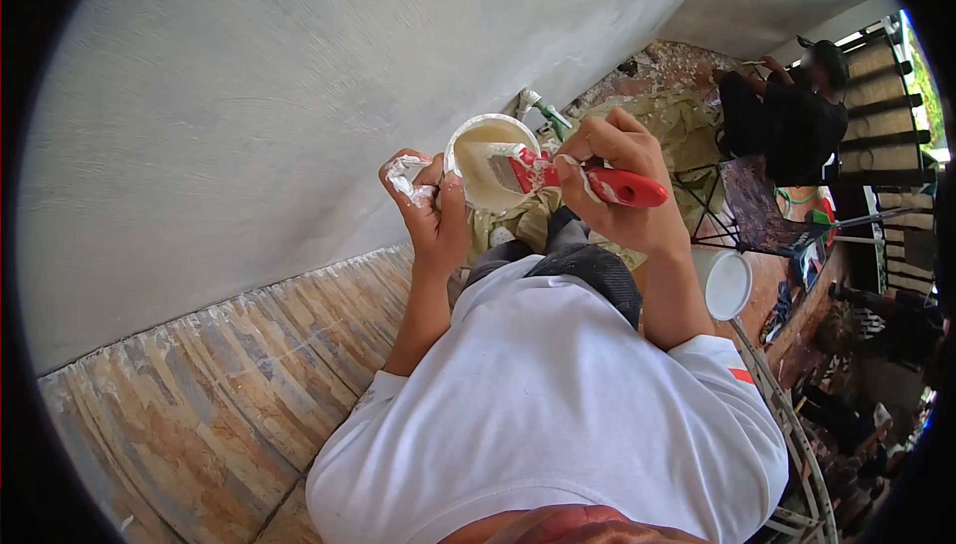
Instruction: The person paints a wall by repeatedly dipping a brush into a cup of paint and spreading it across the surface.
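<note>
My left hand [430, 211] grips a small white tub [450, 161] by its rim, thumb and fingers closed at its side. Pale cream paint [476, 186] lines the inside of the tub. Something white and wrinkled, paint or a wrapping, covers one finger of that hand. In my right hand [622, 161] is a paintbrush [627, 187] with a red handle, pinched between thumb and fingers. Its bristles are coated white and lie over the tub's opening; whether they touch the paint is hard to tell. White smears mark the brush's neck.
A grey-white wall [239, 136] rises ahead and left, above stone-patterned tiles [239, 375]. A green pipe fitting [551, 116] sticks out beyond the tub. Right are a crumpled drop cloth [687, 116], a folding chair [757, 201], a white bucket [727, 285], a metal ladder [787, 405] and a seated person [797, 116].
</note>
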`<state>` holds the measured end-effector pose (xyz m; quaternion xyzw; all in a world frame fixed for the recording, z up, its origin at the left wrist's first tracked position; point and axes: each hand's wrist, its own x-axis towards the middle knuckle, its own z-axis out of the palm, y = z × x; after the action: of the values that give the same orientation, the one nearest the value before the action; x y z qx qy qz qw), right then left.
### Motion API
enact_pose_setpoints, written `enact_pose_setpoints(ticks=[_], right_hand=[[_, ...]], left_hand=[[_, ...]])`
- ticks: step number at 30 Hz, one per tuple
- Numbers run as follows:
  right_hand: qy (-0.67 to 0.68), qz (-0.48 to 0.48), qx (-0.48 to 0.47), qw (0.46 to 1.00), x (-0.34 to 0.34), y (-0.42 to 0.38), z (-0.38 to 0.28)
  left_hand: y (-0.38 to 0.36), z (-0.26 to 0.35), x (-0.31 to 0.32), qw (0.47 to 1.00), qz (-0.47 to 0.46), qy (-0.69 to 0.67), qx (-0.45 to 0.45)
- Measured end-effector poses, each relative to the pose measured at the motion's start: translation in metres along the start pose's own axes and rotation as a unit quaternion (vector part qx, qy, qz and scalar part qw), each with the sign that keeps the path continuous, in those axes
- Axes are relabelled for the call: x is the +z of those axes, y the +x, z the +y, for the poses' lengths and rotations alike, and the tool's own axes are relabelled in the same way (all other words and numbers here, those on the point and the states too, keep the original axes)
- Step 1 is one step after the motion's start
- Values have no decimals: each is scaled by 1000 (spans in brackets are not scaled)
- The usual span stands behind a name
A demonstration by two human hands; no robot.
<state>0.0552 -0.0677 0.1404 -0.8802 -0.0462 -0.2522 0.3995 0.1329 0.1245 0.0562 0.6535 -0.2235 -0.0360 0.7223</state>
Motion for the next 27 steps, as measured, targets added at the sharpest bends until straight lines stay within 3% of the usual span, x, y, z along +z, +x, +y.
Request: enact_pose_setpoints(ticks=[5, 7, 8, 10, 12, 14, 20, 22, 27], right_hand=[[30, -10, 40, 999, 8, 3, -2], [118, 31, 141, 983, 11, -4, 5], [118, 31, 140, 983, 10, -6, 6], [254, 88, 231, 935, 7, -11, 8], [254, 112, 229, 933, 8, -18, 16], [369, 180, 316, 855, 7, -22, 16], [421, 268, 334, 800, 6, -31, 36], [451, 323, 345, 757, 5, -28, 44], [437, 353, 318, 764, 17, -17, 86]], left_hand=[[-1, -5, -2, 1000, -3, 0, -8], [0, -8, -3, 1000, 24, 3, 14], [0, -8, -3, 1000, 24, 3, 15], [2, -4, -4, 1000, 22, -17, 0], [4, 0, -3, 999, 27, -18, -13], [5, -1, -4, 999, 33, -19, -25], [5, -10, -7, 999, 34, -18, -27], [4, -10, -10, 998, 57, -9, -41], [2, -9, -20, 996, 74, 5, -41]])
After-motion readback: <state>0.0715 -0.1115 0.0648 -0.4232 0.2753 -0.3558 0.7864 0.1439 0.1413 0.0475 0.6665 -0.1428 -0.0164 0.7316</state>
